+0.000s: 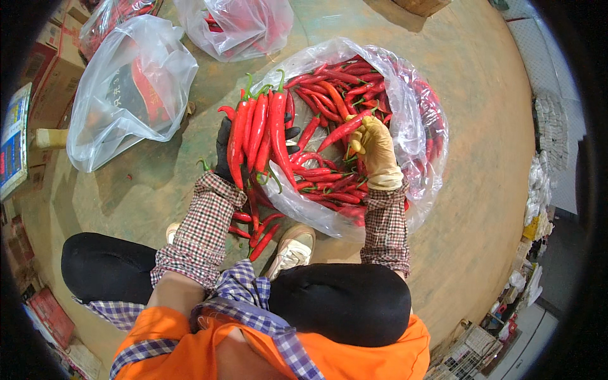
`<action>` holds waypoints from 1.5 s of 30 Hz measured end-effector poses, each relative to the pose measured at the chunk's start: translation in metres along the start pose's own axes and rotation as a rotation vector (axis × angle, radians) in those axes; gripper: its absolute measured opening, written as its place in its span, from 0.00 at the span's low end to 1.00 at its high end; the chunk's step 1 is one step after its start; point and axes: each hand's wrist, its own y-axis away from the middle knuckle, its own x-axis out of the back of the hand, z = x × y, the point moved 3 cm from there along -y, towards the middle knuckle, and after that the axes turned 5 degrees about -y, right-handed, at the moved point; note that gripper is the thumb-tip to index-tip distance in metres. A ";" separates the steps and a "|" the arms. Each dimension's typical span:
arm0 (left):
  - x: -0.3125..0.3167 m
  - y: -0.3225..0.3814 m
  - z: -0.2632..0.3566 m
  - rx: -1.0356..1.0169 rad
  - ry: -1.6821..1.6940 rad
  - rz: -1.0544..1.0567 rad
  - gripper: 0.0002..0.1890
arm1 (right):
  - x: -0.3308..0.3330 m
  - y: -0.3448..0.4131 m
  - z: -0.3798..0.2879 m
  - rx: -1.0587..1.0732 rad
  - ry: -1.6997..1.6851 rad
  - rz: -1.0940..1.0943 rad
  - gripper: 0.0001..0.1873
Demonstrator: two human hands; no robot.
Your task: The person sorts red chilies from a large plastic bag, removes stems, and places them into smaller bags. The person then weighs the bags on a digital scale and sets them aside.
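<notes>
My left hand (224, 147), in a black glove, cradles a bunch of long red chili peppers (256, 130) with green stems. Its dark fingertips show on the bunch's right side. My right hand (375, 152) wears a pale yellow rubber glove and pinches one red chili pepper (346, 129) near its stem end. Below and around both hands lies a large clear plastic bag (403, 114), its mouth spread wide. Many red chili peppers (332, 190) fill its floor and sides. More loose chili peppers (263, 242) lie on the floor by my shoe, below the left wrist.
At upper left, a clear plastic bag (137, 57) covers a dark printed object. Another bag of chili peppers (237, 28) stands behind it. Cardboard boxes (59, 80) and a scale display (14, 142) line the left edge. A wooden block (422, 5) rests at the top.
</notes>
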 end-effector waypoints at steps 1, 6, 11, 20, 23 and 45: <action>0.001 0.001 0.000 -0.001 0.000 0.006 0.40 | -0.012 0.004 0.000 0.004 -0.091 -0.017 0.14; 0.000 0.003 -0.008 0.044 -0.033 0.078 0.42 | -0.052 0.015 -0.004 -0.076 -0.034 -0.054 0.11; 0.043 0.016 -0.012 -0.024 -0.244 0.278 0.34 | -0.118 0.023 0.004 -0.176 0.365 -0.044 0.12; 0.018 0.006 -0.002 -0.001 -0.079 0.150 0.33 | 0.001 -0.042 0.051 0.079 1.226 0.087 0.13; 0.020 0.009 0.009 -0.027 -0.094 0.156 0.32 | -0.018 -0.044 0.084 -0.014 1.542 0.014 0.18; 0.000 0.003 -0.004 -0.027 -0.022 0.030 0.25 | -0.074 0.026 0.006 0.041 -0.332 -0.291 0.23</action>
